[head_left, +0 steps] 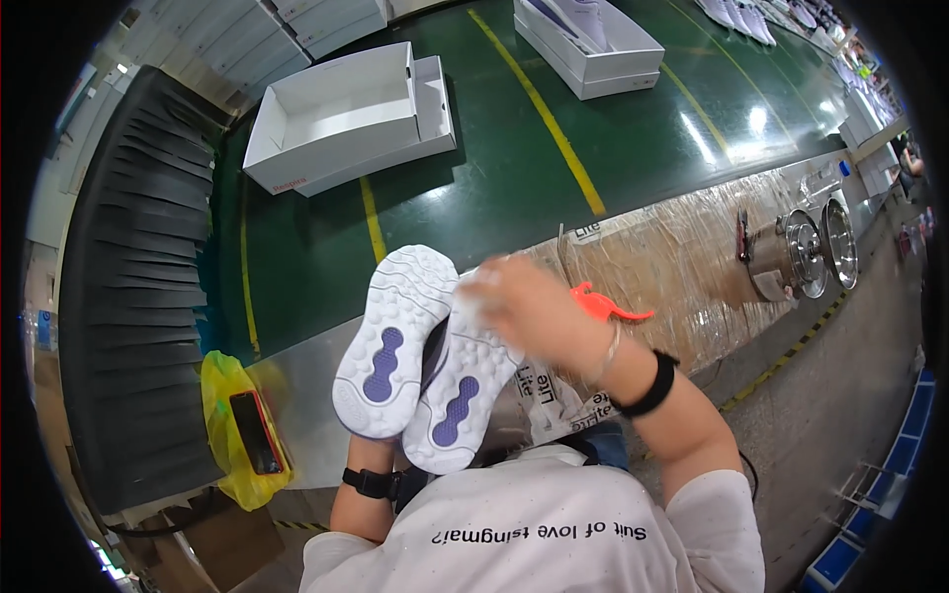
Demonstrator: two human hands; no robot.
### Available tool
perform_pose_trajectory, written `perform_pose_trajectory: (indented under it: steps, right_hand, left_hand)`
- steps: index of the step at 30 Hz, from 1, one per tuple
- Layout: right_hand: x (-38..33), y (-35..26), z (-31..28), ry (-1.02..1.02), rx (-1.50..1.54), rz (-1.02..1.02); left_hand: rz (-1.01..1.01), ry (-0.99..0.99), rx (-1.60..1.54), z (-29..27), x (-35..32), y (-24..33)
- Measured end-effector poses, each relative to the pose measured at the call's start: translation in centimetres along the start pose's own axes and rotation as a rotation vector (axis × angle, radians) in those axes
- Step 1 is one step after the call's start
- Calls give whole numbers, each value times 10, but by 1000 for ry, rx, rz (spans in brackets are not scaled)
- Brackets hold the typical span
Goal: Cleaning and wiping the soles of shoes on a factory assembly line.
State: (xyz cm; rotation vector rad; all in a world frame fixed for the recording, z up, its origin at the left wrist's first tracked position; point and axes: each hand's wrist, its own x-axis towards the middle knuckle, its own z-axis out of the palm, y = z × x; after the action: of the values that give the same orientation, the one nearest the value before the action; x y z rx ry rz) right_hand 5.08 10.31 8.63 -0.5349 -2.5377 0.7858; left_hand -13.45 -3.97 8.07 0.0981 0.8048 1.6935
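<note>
Green conveyor belt (474, 188) carries an open white shoebox (341, 114). Over the worktop's (301, 381) edge, the left hand, hidden beneath, holds two white shoes (420, 356) soles-up; right hand (529, 311) rubs one sole, grip closed on something pale.

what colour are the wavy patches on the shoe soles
Purple, set in white soles, seen clearly in the head view; the right hand rests on the upper edge of one.
</note>
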Motion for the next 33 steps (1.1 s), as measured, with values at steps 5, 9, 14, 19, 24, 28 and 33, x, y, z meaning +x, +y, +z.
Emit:
perform_pose_trajectory:
  steps: [5,9,14,19,24,28,33]
  right_hand:
    - [-22,43,2,241,111,296]
    - [-69,-44,13,217,170,-6]
    - [-59,-19,10,334,117,91]
    - [-29,20,21,557,376,328]
    - [-60,-66,22,311,166,16]
    - [-48,-33,21,329,-27,1]
    - [-33,-62,16,217,-32,-2]
  left_hand:
    - [-70,-47,-1,-8,2,-8]
    - [-109,-46,-10,-9,-1,-10]
    - [-186,-88,6,-18,-4,-10]
    - [-248,-118,10,-12,-6,-24]
    - [-207,-52,-40,-22,1,-11]
    - [-202,-25,-83,-23,4,-9]
    - [-191,-45,-135,-33,5,-11]
